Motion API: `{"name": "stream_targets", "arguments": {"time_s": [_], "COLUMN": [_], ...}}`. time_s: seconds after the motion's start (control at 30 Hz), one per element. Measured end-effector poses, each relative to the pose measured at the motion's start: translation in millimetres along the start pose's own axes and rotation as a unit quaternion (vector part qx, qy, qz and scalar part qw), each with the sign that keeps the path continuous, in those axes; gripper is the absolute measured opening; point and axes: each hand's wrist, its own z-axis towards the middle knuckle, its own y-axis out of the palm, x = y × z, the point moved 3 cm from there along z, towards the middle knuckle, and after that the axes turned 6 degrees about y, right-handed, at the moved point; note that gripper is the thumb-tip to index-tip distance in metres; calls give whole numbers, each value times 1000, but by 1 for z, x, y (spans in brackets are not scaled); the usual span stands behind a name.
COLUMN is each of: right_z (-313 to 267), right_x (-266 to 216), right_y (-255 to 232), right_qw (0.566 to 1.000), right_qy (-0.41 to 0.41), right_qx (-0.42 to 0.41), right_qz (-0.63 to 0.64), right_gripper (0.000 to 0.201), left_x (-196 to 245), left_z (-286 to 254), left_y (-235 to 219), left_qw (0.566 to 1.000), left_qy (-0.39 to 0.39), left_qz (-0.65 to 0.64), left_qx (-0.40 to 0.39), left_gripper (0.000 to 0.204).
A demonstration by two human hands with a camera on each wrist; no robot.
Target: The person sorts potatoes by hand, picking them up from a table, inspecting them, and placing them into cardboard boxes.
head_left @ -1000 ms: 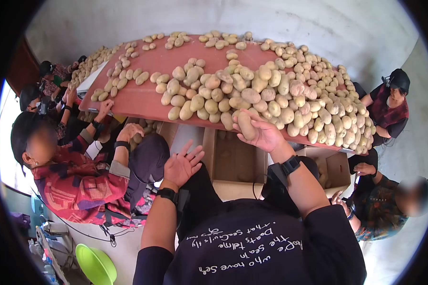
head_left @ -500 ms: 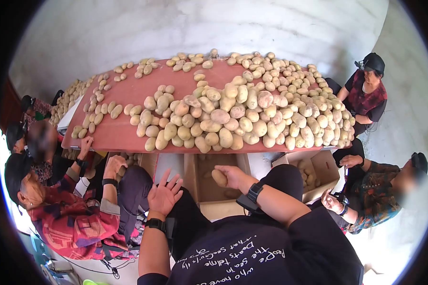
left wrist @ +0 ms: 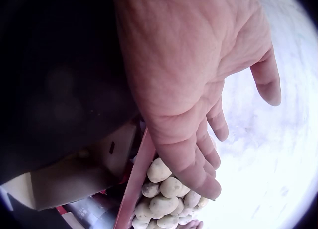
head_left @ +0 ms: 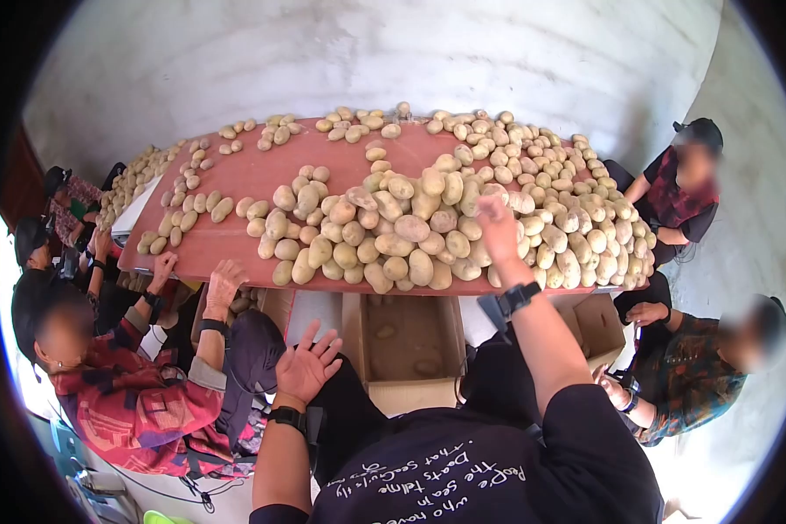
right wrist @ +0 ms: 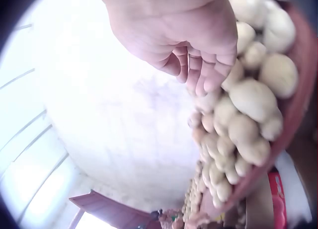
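Observation:
Potatoes (head_left: 412, 229) lie heaped along the front of a red tabletop (head_left: 253, 175). My right hand (head_left: 499, 229) reaches over this heap, its fingers loosely bent and nothing visible between them. In the right wrist view the fingertips (right wrist: 201, 87) hang right beside the potatoes. My left hand (head_left: 310, 362) hovers above my lap with its palm up and fingers spread, holding nothing. Below the table edge, between my knees, stands an open cardboard box (head_left: 410, 393) with a few potatoes (head_left: 384, 332) on its bottom.
Another cardboard box (head_left: 596, 319) stands by my right knee. A person in a red patterned jacket (head_left: 140, 384) sits close on my left; one in a dark patterned shirt (head_left: 699, 384) is on my right. Others are around the table ends. A pale wall (head_left: 367, 61) rises behind.
My right hand carried a potato down to the middle box, let it go, and has risen over the heap without it. My left hand keeps its palm-up pose. The head view has tilted.

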Motion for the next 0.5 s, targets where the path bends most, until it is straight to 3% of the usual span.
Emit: {"name": "stream_targets", "arguments": {"time_s": [0.03, 0.07, 0.17, 0.2, 0.3, 0.43, 0.5], "right_z": [15, 26, 48, 61, 62, 62, 64], "right_x": [-9, -18, -9, 12, 7, 5, 13], "right_y": [-13, -22, -24, -25, -23, -20, -23], "right_qw": [984, 935, 888, 875, 845, 825, 855], "right_qy": [-40, -80, 83, 86, 96, 97, 78], "right_qx": [49, 98, 0, -37, -97, -94, -74], "right_qz": [-168, -331, -453, -475, -517, -549, -508], "right_gripper": [34, 48, 76, 90, 93, 84, 82], "left_x": [-1, -2, -5, -5, -7, -6, -6], "left_z": [0, 1, 2, 2, 1, 0, -1], "left_y": [-1, -1, 2, 2, 2, 4, 5], "left_qw": [1000, 1000, 1000, 1000, 1000, 1000, 1000], "left_qy": [-1, -1, -4, -5, -4, -3, -3], "left_qz": [-9, -14, -18, -17, -14, -12, -10], "left_qx": [-1, -3, -8, -8, -7, -4, -3], "left_gripper": [76, 76, 76, 76, 76, 78, 79]}}
